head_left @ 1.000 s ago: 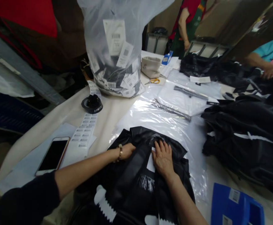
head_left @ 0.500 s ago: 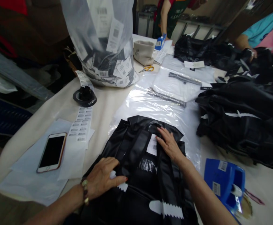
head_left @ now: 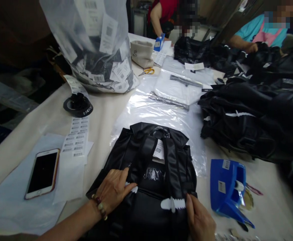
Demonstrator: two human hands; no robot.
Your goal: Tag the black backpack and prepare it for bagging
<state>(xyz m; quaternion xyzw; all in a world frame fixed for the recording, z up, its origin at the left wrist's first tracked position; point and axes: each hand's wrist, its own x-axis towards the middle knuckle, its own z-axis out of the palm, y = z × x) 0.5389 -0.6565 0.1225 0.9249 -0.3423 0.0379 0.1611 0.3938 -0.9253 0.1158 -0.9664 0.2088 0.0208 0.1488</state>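
Black backpack (head_left: 148, 197) lies straps-up. Right hand (head_left: 200, 219) closed on its right edge, beside toothed white paper (head_left: 178, 203); left hand (head_left: 113, 189) over its left strap, whether gripping cannot tell. Likely steadying both sides. Right of backpack: blue holder (head_left: 215, 177). Left: phone (head_left: 43, 174), label strip (head_left: 77, 139), probably kept reachable. Beyond: plastic sheets (head_left: 146, 100); rightward, black bag heap (head_left: 239, 130) crowds space; leftward, tag-filled clear bag (head_left: 106, 63).

Cream, plain tabletop (head_left: 102, 127). Toward near edge: black leather-look backpack (head_left: 150, 209), white saw-toothed strips (head_left: 178, 203). Toward left edge: white paper label strip (head_left: 76, 142), black barcode rows; black-screened, white-bordered rectangular phone (head_left: 43, 173). Blue plastic holder (head_left: 215, 174), white barcode stickers (head_left: 222, 186).
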